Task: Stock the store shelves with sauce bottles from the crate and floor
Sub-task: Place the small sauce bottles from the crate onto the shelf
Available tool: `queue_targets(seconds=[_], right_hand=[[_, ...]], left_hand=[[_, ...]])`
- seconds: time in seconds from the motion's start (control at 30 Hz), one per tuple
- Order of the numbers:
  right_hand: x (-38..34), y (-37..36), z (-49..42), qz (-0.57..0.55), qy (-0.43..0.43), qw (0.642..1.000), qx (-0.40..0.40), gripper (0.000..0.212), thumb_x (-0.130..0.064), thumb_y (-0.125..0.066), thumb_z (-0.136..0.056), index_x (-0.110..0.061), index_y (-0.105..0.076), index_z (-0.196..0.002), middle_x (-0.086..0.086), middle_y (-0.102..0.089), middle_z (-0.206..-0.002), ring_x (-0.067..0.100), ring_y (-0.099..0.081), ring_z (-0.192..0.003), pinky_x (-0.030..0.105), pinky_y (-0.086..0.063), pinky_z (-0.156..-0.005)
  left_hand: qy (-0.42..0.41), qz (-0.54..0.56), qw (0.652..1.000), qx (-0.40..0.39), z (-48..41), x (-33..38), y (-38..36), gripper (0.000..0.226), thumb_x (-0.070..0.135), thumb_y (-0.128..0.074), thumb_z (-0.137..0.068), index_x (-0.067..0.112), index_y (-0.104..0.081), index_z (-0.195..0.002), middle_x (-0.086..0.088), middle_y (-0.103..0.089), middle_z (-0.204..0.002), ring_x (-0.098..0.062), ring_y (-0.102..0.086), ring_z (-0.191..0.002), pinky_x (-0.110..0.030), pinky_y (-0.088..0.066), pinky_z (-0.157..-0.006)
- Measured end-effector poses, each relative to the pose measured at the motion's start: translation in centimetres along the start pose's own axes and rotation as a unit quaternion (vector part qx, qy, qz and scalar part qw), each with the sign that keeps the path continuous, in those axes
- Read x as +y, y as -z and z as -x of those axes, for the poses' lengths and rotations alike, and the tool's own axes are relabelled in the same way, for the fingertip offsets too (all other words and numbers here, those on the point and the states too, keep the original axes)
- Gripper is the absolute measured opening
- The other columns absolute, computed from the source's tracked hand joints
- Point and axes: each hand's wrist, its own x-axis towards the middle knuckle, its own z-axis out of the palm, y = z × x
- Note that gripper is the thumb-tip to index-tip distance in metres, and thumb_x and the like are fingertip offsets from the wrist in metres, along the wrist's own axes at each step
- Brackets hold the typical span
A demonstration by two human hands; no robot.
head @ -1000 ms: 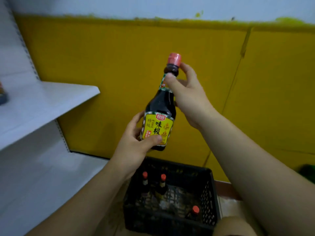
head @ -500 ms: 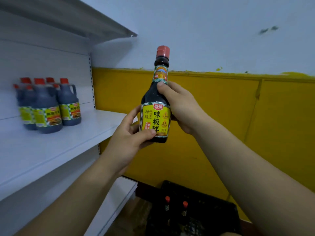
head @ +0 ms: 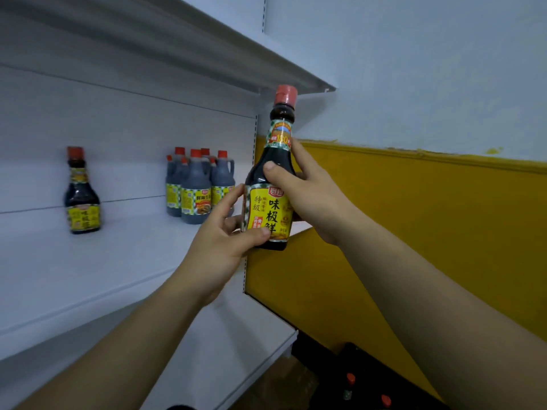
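A dark sauce bottle with a red cap and yellow label is held upright in the air at the right end of the white middle shelf. My left hand grips its base and label. My right hand grips its shoulder below the neck. On the shelf stand one matching bottle at the left and a cluster of several handled jugs near the back. The black crate sits on the floor at the bottom right, with red bottle caps showing inside.
An upper shelf overhangs just above the held bottle's cap. A lower shelf juts out below. The yellow and white wall is to the right.
The view swung left and up toward the shelves. The bottle, held in both hands, rose and moved closer to the middle shelf; my right hand slid from the neck down to the shoulder.
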Motion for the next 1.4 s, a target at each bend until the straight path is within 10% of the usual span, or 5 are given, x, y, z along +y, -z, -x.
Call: queue_targets(seconds=[0.33, 0.63, 1.4], right_hand=[[2.4, -6.4, -2.9, -0.022, -0.014, 0.985, -0.170, 0.071, -0.037, -0.061, -0.093, -0.054, -0.016, -0.145, -0.001, -0.057, -0.131, 0.019, -0.065, -0.102, 0.043, -0.059, -0.077], [4.9, -14.4, -4.2, -0.096, 0.023, 0.960, -0.261, 0.083, -0.018, -0.066, -0.091, -0.049, -0.016, -0.149, -0.012, -0.058, -0.106, 0.006, -0.063, -0.095, 0.034, -0.057, -0.082], [11.2, -26.8, -12.3, -0.109, 0.037, 0.940, -0.320, 0.082, -0.016, -0.066, -0.091, -0.042, -0.017, -0.151, -0.014, -0.049, -0.122, 0.007, -0.050, -0.110, 0.026, -0.044, -0.091]], left_hand=[[0.031, -0.171, 0.976, 0.134, 2.2, 0.2, 7.0, 0.072, 0.010, -0.076, -0.075, 0.056, -0.044, -0.120, 0.000, -0.058, -0.120, -0.023, -0.058, -0.114, -0.051, -0.044, -0.102], [0.085, -0.261, 0.938, 0.214, 4.6, -0.4, 12.9, 0.080, -0.001, -0.073, -0.077, 0.038, -0.034, -0.134, -0.004, -0.060, -0.121, -0.018, -0.067, -0.099, -0.034, -0.055, -0.084], [0.182, -0.415, 0.850, 0.268, -1.0, -4.1, 24.5, 0.082, 0.009, -0.075, -0.077, 0.024, -0.029, -0.143, 0.003, -0.059, -0.117, -0.010, -0.063, -0.099, -0.026, -0.054, -0.084]])
